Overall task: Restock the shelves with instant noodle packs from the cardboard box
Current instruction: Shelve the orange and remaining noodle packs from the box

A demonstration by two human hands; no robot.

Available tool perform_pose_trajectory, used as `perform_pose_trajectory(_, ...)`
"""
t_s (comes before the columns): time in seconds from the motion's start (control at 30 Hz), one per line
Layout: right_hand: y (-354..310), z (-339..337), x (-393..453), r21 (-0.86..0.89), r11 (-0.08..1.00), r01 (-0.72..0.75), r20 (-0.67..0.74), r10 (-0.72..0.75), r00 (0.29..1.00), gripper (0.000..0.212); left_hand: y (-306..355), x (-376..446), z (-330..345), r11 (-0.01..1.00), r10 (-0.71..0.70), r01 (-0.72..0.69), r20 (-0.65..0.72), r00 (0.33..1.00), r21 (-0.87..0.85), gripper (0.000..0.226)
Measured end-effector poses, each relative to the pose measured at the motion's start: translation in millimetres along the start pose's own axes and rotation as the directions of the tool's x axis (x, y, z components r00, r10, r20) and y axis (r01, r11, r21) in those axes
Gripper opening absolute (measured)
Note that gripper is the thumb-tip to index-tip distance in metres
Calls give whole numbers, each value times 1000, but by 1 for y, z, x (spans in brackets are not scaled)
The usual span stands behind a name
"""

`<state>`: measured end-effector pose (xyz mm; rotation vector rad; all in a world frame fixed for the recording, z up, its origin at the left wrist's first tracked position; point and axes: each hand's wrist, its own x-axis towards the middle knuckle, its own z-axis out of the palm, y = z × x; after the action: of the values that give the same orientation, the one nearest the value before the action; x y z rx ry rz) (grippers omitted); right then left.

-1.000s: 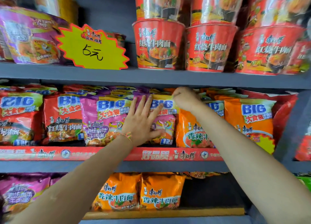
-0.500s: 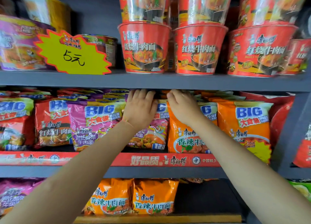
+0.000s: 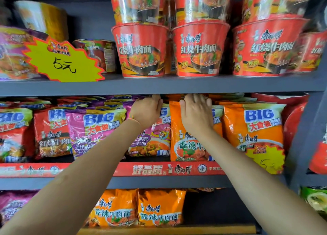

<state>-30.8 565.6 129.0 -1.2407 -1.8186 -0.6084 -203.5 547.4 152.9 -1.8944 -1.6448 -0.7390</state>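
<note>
While red noodle bowls (image 3: 140, 50) sat on the gray shelf (image 3: 159, 86) above, that shelf hid our fingertips. Our left hand (image 3: 147, 112) curled over a shiny pink noodle pack (image 3: 150, 141) on the middle shelf. Our right hand (image 3: 196, 113) lay flat on the orange noodle pack (image 3: 187, 146) beside it.

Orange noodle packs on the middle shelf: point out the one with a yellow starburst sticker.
The right-hand orange pack, beside the shelf upright. Its lower front carries a yellow starburst sticker; the orange pack under the right hand has none.
</note>
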Motion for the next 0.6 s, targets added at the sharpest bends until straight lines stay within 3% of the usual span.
perform_pose_trajectory(0.1, 1, -5, -8, 45, 998, 33, -51, -31, 998, 37, -2, 2, 3, 1000, -7, 7, 0, 1000, -8, 32)
perform_pose_trajectory(0.17, 3, -12, -22, 97, 973, 209, -53, -205, 977, 42, -3, 0, 4, 1000, 14, -14, -30, 999, -6, 31)
perform_pose_trajectory(0.23, 7, -17, -39, 116, 870, 479, 36, -485, 874, 49, -4, -4, 6, 999, 40, -40, -92, 995, 6, 35)
perform_pose_trajectory(0.3, 12, -18, -49, 103, 776, 622, 183, -629, 756, 57, -3, -6, 9, 999, 49, -44, -145, 988, 32, 43)
perform_pose_trajectory(0.37, 16, -13, -49, 92, 760, 644, 252, -643, 723, 62, 0, -9, 12, 996, 59, -48, -156, 986, 69, 48)
perform_pose_trajectory(0.6, 29, -9, -43, 30, 777, 629, 287, -610, 739, 68, 0, -5, 9, 998, 19, -16, -46, 999, 60, 39)
